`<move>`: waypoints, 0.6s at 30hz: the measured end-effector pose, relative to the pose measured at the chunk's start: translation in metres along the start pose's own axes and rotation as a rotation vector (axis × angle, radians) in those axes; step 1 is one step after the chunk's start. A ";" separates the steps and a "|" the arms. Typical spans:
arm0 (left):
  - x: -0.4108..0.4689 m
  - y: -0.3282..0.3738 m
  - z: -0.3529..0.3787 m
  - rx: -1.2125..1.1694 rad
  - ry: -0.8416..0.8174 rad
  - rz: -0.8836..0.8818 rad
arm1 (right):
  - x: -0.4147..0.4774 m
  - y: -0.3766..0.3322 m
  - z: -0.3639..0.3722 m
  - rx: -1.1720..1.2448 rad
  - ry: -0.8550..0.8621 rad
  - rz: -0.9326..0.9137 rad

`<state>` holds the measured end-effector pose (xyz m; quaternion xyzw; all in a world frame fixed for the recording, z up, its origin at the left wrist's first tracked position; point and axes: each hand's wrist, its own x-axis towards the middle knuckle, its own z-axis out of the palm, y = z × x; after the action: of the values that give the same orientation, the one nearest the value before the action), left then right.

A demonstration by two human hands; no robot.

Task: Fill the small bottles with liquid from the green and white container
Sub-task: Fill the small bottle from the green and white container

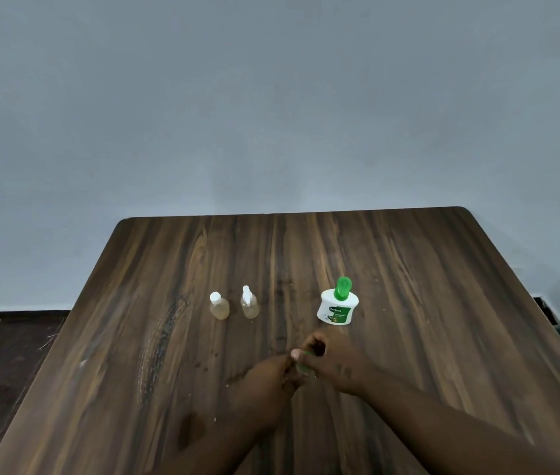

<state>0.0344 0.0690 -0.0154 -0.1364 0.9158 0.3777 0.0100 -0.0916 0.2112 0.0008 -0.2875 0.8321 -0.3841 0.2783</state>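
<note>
- Both hands meet over the counter (134, 337); left hand (268, 382) and right hand (337, 366) curl their fingers (316, 339) round a small green item (303, 367);
- green and white container (337, 308) stands upright beyond them; probably light, slick plastic, best gripped round its white body;
- capped bottle (219, 306) and spray bottle (249, 305) stand left of it; likely tippy.

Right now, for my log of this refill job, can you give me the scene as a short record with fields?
surface: wooden table
source: green and white container, upright, green pump on, to the right of the bottles
small bottles: capped bottle and spray bottle, upright, side by side, not touching, yellowish liquid inside
right hand: fingers curled round a small green item
left hand: meets the same item, grip unclear
item identity: too hidden to tell
</note>
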 end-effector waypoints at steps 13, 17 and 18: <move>0.004 0.007 0.007 0.018 -0.136 -0.023 | -0.018 0.006 -0.025 0.004 -0.060 -0.142; 0.004 0.004 0.013 -0.078 -0.151 -0.054 | -0.014 0.034 -0.036 -0.060 0.036 -0.033; 0.003 0.006 0.014 -0.123 -0.137 -0.070 | -0.014 0.045 -0.039 -0.120 0.057 -0.002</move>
<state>0.0283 0.0820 -0.0218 -0.1426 0.8827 0.4410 0.0773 -0.1205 0.2633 -0.0103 -0.2937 0.8608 -0.3418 0.2365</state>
